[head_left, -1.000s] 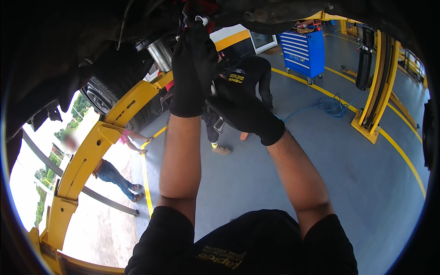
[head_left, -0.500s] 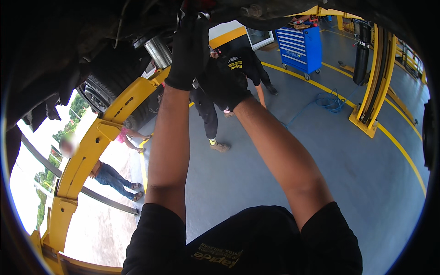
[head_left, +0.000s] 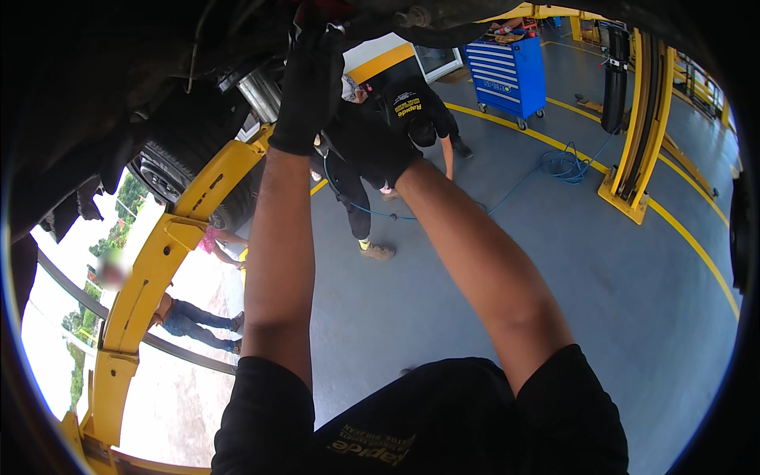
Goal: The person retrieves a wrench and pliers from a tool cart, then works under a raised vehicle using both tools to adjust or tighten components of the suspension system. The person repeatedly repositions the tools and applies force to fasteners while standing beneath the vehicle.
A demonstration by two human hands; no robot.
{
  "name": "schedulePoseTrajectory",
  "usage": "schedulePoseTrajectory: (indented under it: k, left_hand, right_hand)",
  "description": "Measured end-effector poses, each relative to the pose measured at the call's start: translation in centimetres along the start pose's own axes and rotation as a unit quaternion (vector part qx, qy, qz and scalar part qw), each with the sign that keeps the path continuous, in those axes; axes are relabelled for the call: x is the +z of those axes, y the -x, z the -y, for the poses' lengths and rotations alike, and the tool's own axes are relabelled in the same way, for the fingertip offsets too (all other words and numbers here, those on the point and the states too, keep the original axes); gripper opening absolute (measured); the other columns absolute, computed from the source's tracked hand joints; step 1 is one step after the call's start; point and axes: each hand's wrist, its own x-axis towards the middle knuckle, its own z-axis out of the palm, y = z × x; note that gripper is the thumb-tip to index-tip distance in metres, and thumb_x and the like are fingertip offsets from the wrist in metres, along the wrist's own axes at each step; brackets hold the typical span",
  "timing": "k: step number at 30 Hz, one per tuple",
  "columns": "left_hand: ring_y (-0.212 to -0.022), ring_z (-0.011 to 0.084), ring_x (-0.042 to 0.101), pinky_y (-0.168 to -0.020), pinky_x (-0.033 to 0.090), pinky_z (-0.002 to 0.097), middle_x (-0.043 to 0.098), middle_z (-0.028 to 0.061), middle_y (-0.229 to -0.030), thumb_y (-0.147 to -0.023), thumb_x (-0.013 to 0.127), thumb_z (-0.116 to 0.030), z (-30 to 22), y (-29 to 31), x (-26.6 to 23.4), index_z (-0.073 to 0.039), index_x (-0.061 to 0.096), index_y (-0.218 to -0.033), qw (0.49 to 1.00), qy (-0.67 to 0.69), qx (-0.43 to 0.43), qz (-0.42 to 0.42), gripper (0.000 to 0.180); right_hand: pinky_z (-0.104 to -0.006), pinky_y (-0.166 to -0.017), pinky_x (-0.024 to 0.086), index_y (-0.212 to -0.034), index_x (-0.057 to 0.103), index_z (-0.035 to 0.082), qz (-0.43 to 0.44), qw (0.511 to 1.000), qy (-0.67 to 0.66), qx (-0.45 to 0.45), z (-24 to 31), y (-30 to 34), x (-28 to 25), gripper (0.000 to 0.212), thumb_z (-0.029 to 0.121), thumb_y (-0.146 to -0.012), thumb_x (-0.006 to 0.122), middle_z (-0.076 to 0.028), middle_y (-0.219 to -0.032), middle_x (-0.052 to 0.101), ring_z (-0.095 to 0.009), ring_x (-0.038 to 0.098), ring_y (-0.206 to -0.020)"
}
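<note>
R hand moved up nr L hand, can't tell if fingers grip, grey flr, blue cart

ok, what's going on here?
A person has both arms up beneath a vehicle's underside, the black-gloved left hand higher, the right hand lower and to its right. Whatever they hold is too dark to make out. A yellow lift arm shows at left; behind, a co-worker bends toward the floor.
</note>
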Motion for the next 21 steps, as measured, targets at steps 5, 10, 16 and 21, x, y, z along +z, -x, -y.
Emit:
schedulePoseTrajectory:
  k: [5, 10, 16, 21]
  left_hand:
    - [-0.074, 0.0108, 0.055, -0.061, 0.045, 0.024, 0.058, 0.0022, -0.088, -0.103, 0.06, -0.027, -6.0, -0.3, 4.1, -0.006, 0.06, -0.106, 0.988, 0.07, -0.118, -0.071, 0.022]
    - [-0.059, 0.0077, 0.043, -0.051, 0.035, 0.0221, 0.047, -0.0022, -0.072, -0.103, 0.057, -0.031, -12.1, 0.5, 4.7, -0.01, 0.057, -0.092, 0.794, 0.508, -0.328, -0.069, 0.023]
    - [-0.059, 0.0081, 0.044, -0.054, 0.038, 0.0242, 0.047, -0.0015, -0.073, -0.103, 0.056, -0.03, -12.3, 0.7, 4.5, -0.009, 0.058, -0.096, 0.774, 0.557, -0.297, -0.049, 0.022]
    - [-0.076, 0.0181, 0.061, -0.069, 0.052, 0.0302, 0.061, 0.0073, -0.091, -0.092, 0.065, -0.005, -9.9, 2.3, 1.6, -0.003, 0.058, -0.119, 0.964, 0.193, -0.183, 0.001, 0.028]
  right_hand:
    - [-0.0429, -0.081, 0.058, -0.115, 0.065, 0.001, -0.043, 0.995, 0.084, -0.027, 0.3, 3.5, -2.8, 0.033, 0.02, -0.089, 0.074, -0.017, -0.112, 0.066, -0.031, 0.07, -0.098]
    - [-0.0422, -0.084, 0.056, -0.122, 0.063, 0.001, 0.033, 0.994, 0.083, -0.061, 2.0, 5.7, -10.9, 0.037, 0.015, -0.089, 0.073, -0.018, -0.119, 0.065, -0.03, 0.068, -0.105]
    - [-0.0383, -0.077, 0.056, -0.118, 0.066, 0.001, 0.085, 0.996, 0.034, 0.008, 3.9, 5.1, -13.5, 0.034, 0.012, -0.087, 0.074, -0.019, -0.122, 0.064, -0.029, 0.068, -0.097]
    - [-0.031, -0.064, 0.057, -0.112, 0.067, 0.001, 0.055, 0.998, 0.004, 0.013, 3.7, 4.6, -8.4, 0.028, 0.013, -0.088, 0.073, -0.02, -0.123, 0.064, -0.024, 0.071, -0.084]
